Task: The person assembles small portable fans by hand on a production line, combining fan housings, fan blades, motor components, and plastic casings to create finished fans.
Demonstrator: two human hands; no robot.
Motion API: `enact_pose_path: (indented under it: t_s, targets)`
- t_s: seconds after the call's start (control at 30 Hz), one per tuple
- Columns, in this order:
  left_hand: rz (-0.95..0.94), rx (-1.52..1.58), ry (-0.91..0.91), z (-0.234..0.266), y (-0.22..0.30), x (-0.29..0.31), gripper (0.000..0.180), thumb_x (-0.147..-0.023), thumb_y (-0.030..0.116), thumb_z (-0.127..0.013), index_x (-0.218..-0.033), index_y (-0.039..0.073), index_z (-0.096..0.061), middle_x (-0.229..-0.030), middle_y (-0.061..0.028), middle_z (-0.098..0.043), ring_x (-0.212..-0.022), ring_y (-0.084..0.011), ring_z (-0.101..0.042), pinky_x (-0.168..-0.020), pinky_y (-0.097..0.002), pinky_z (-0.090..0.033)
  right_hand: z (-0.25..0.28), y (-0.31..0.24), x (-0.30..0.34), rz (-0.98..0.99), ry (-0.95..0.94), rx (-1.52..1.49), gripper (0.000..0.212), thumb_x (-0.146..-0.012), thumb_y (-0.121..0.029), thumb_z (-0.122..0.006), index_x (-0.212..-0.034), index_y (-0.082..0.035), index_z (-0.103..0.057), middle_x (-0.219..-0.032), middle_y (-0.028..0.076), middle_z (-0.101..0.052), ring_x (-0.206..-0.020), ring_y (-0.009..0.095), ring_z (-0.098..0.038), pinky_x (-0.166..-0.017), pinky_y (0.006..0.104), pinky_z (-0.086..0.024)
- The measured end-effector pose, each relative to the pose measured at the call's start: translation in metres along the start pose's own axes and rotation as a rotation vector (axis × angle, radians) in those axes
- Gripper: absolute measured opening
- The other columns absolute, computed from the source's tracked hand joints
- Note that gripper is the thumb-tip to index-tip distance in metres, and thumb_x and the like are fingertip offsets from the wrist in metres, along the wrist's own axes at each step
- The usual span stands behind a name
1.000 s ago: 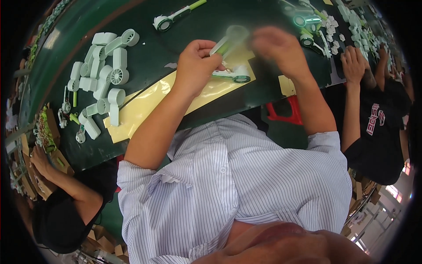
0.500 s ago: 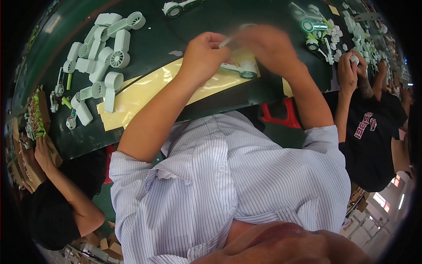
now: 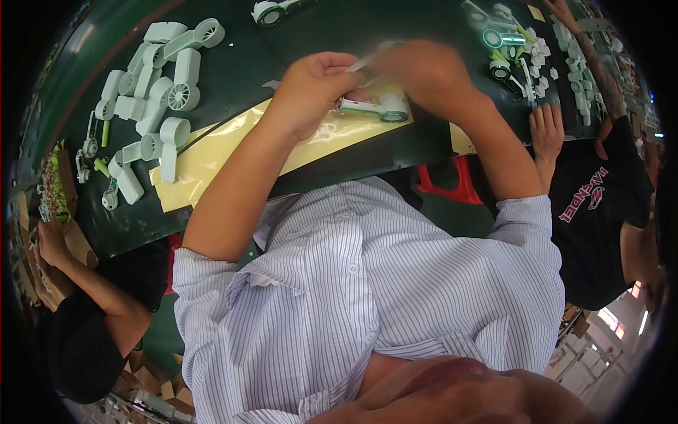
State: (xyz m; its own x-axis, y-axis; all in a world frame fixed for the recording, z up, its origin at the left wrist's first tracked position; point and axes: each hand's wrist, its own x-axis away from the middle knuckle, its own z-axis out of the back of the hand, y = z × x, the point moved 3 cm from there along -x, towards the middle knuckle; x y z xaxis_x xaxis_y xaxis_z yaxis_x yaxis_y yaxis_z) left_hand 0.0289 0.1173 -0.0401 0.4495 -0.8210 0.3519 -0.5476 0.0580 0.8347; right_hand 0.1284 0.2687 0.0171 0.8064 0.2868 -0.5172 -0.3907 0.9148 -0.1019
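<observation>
My left hand is over the yellow sheet, with thumb and fingers pinched on a thin pale strip-like piece. The far end of that piece points toward my right hand, which is smeared by motion, so its fingers cannot be read. Just below both hands lies a white handheld-fan half with a green-edged round end, resting on the sheet. Its left end is close to my left fingers.
Pale green fan housings are heaped on the dark green table at left. Another fan part lies at the far edge. Assorted fan pieces cover the right side, near a co-worker's hand. A red stool stands below the table edge.
The pale strip shows longer between my hands, and my right hand stays blurred. At right, the co-worker's raised hands have parted and one now rests at the table edge.
</observation>
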Motion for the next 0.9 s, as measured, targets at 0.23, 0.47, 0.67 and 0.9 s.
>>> enact_pose_path:
  t_s: [0.23, 0.47, 0.67, 0.9]
  targets:
    - [-0.030, -0.025, 0.039, 0.000, -0.003, -0.004, 0.043, -0.083, 0.003, -0.067, -0.120, -0.013, -0.051, -0.098, -0.0173, -0.066, -0.079, -0.0196, -0.068, -0.072, -0.0262, -0.053, -0.001, 0.000, -0.002, -0.118, -0.099, -0.041, 0.025, -0.082, -0.014, -0.065, -0.106, -0.012, -0.062, -0.076, 0.006, -0.066, -0.072, 0.027, -0.066, -0.061, 0.0376, -0.052]
    - [-0.058, -0.044, 0.059, -0.001, -0.006, -0.004, 0.040, -0.086, 0.002, -0.063, -0.121, -0.013, -0.050, -0.098, -0.0172, -0.066, -0.079, -0.0196, -0.068, -0.074, -0.0274, -0.055, 0.005, -0.002, -0.020, -0.366, -0.307, -0.011, 0.024, -0.084, -0.022, -0.067, -0.102, -0.011, -0.056, -0.073, 0.009, -0.065, -0.071, 0.029, -0.066, -0.060, 0.0390, -0.051]
    - [-0.071, -0.058, 0.079, 0.001, -0.007, -0.007, 0.040, -0.084, 0.000, -0.062, -0.119, -0.015, -0.050, -0.098, -0.0193, -0.065, -0.077, -0.0205, -0.069, -0.071, -0.0275, -0.055, 0.009, -0.011, -0.029, -0.371, -0.310, 0.175, 0.027, -0.082, -0.022, -0.068, -0.102, -0.009, -0.055, -0.082, 0.012, -0.066, -0.082, 0.030, -0.067, -0.064, 0.0384, -0.053]
    - [-0.086, -0.113, 0.133, -0.002, -0.009, -0.002, 0.032, -0.087, 0.002, -0.063, -0.115, -0.010, -0.054, -0.094, -0.0143, -0.066, -0.077, -0.0179, -0.067, -0.073, -0.0269, -0.054, 0.015, 0.010, -0.040, -0.434, -0.377, 0.049, 0.064, -0.072, -0.025, -0.080, -0.121, 0.001, -0.049, -0.115, 0.026, -0.057, -0.093, 0.040, -0.062, -0.078, 0.0405, -0.052]
